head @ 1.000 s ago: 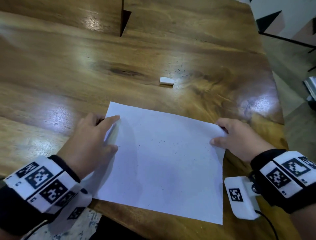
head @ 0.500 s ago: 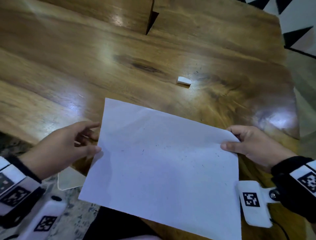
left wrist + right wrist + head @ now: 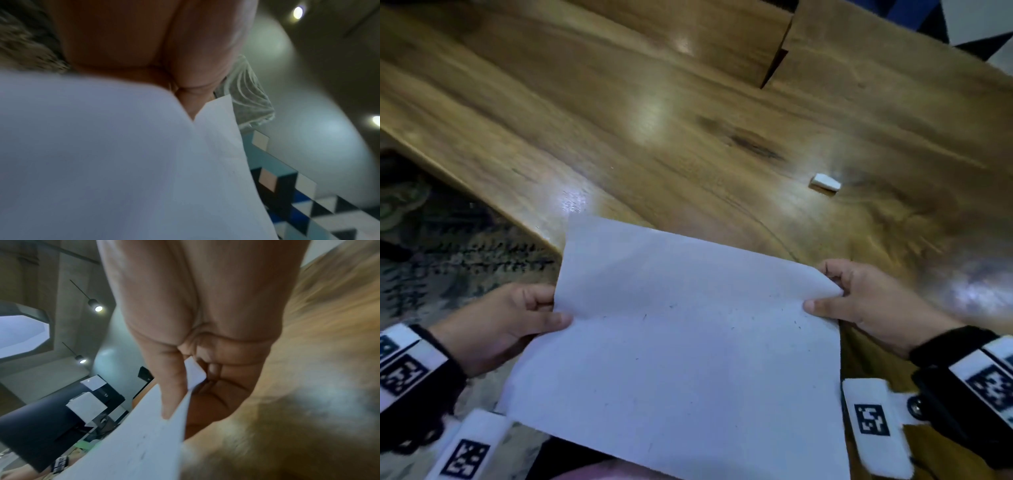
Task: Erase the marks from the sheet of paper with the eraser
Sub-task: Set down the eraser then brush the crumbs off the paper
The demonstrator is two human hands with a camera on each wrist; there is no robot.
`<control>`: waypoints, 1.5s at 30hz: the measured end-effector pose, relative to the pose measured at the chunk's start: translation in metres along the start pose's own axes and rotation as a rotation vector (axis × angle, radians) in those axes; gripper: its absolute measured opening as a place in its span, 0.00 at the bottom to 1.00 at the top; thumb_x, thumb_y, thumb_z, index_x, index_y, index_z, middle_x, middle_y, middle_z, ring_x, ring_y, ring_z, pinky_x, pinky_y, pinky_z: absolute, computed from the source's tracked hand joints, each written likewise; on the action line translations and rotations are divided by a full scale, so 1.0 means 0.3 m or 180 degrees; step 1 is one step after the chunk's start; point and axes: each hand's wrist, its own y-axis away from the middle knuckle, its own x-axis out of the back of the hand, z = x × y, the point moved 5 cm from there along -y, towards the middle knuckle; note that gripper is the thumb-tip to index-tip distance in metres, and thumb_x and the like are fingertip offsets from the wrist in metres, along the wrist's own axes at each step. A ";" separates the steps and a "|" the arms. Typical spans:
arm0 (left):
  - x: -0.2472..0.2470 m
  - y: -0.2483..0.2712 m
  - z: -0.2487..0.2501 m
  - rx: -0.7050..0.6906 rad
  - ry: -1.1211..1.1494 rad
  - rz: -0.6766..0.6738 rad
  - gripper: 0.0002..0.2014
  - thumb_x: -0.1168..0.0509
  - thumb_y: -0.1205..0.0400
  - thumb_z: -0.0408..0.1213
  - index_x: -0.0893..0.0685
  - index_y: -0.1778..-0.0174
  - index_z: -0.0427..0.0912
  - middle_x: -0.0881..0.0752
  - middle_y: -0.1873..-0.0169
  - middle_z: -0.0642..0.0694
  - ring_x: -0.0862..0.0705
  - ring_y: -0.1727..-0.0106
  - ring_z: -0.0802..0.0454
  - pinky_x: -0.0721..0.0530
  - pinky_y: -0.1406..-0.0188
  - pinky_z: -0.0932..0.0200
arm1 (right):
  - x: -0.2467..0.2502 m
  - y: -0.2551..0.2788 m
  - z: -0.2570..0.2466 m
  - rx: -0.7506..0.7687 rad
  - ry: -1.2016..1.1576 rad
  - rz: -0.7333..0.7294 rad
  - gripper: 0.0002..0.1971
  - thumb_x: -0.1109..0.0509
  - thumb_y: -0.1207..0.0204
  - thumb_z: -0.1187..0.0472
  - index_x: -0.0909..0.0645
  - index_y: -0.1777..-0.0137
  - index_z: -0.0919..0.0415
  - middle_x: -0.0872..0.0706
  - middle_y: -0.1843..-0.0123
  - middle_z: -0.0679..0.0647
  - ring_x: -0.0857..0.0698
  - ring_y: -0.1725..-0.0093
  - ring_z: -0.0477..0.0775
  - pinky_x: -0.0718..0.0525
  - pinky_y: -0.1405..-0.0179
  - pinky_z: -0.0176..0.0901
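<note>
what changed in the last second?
Both hands took the paper by its side edges, left hand and right hand pinching it, and lifted it off the table toward the person. The eraser stayed on the table, untouched.

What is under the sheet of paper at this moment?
The sheet of paper is lifted, pinched by the left hand and right hand. Their fingers curl beneath its side edges. Whatever else lies below, table edge or floor, is covered.
</note>
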 end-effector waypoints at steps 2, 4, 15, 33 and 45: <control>0.088 0.029 -0.016 -0.0024 0.0057 0.0133 0.42 0.14 0.63 0.41 0.14 0.51 0.31 0.10 0.56 0.30 0.11 0.60 0.35 0.10 0.67 0.49 | -0.070 -0.018 -0.051 0.0058 -0.0140 -0.0040 0.15 0.21 0.34 0.64 0.19 0.50 0.55 0.09 0.54 0.56 0.11 0.52 0.57 0.16 0.48 0.57; 0.193 0.062 -0.032 -0.0060 0.0067 0.0299 0.41 0.14 0.64 0.43 0.13 0.53 0.33 0.09 0.57 0.32 0.11 0.60 0.36 0.10 0.66 0.48 | -0.156 -0.034 -0.114 0.0125 -0.0509 -0.0210 0.23 0.20 0.35 0.66 0.23 0.42 0.54 0.10 0.49 0.55 0.11 0.49 0.55 0.16 0.46 0.56; 0.827 0.261 -0.287 0.0032 0.0097 0.1348 0.31 0.22 0.42 0.45 0.18 0.44 0.39 0.14 0.46 0.31 0.13 0.47 0.35 0.19 0.42 0.33 | -0.647 -0.156 -0.413 0.0361 -0.0166 -0.0671 0.09 0.31 0.26 0.74 0.22 0.49 0.63 0.13 0.63 0.61 0.14 0.62 0.53 0.17 0.57 0.48; 1.003 0.104 -0.788 0.1014 0.0892 0.1485 0.09 0.34 0.28 0.23 0.14 0.55 0.33 0.09 0.61 0.32 0.10 0.62 0.35 0.12 0.66 0.45 | -1.254 -0.674 -0.119 -0.0187 0.1100 -0.0718 0.12 0.44 0.23 0.74 0.29 0.46 0.58 0.27 0.63 0.44 0.27 0.65 0.41 0.29 0.69 0.33; 0.924 -0.143 -0.856 0.1303 0.0818 0.1562 0.14 0.44 0.24 0.15 0.16 0.56 0.33 0.09 0.72 0.41 0.11 0.66 0.35 0.11 0.68 0.46 | -1.378 -0.942 0.189 -0.0140 0.1202 -0.0898 0.24 0.46 0.25 0.77 0.31 0.34 0.52 0.19 0.48 0.53 0.19 0.49 0.56 0.18 0.44 0.55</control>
